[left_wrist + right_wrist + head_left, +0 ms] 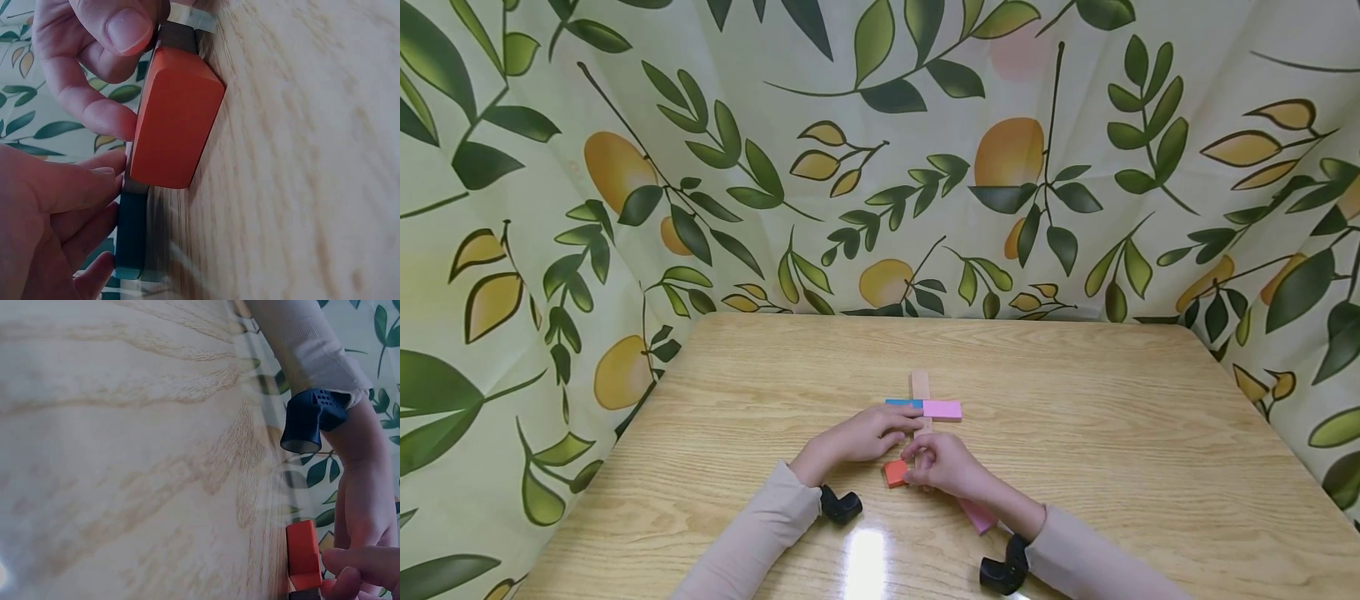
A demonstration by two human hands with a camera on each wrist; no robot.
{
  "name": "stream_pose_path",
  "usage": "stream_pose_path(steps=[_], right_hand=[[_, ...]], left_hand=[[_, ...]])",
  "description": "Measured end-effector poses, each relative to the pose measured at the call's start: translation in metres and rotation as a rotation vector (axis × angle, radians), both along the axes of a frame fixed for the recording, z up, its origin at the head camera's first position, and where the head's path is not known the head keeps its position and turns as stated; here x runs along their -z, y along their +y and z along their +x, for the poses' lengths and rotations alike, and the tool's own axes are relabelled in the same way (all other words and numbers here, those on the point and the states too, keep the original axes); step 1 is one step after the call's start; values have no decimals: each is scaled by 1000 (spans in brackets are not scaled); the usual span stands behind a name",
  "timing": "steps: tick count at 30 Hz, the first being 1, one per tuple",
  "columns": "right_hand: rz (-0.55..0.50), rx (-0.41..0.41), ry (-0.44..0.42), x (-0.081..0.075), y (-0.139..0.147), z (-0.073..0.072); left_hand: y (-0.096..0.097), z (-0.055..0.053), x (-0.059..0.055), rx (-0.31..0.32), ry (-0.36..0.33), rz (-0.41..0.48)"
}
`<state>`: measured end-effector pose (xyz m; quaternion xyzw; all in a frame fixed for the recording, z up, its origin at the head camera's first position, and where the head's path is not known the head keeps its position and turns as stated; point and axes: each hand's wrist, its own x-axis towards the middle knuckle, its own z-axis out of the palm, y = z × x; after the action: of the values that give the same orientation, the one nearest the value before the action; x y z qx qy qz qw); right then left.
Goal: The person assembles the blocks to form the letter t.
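An orange block [895,473] lies at the near left of a cross-like arrangement of flat blocks. My right hand [946,467] reaches it from the right with bent fingers, the thumb and a fingertip at its edge. Seen from the left wrist, one finger touches the upper face of the orange block [178,122]. My left hand [867,432] lies palm down over the arrangement, fingers fairly straight beside the blue block [898,402] and the middle wooden block [923,426]. A pink block [942,410] adjoins the blue one; part of the middle wood is hidden under my hands.
Another wooden block [920,384] stretches away at the far end. A second pink block [977,516] lies slanted below my right forearm. Black wrist mounts [841,506] sit at both sleeves. Patterned cloth [880,167] surrounds the wooden table [1112,417].
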<state>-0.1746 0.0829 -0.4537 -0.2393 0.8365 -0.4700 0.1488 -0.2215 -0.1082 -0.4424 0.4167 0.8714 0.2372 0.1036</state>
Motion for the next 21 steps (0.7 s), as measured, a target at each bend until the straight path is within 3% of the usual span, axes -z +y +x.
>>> stream_pose_path(steps=[8, 21], right_hand=[[34, 7, 55, 1, -2, 0], [48, 13, 59, 0, -2, 0]], left_hand=[[1, -1, 1, 7, 14, -4], [1, 0, 0, 0, 3, -10]])
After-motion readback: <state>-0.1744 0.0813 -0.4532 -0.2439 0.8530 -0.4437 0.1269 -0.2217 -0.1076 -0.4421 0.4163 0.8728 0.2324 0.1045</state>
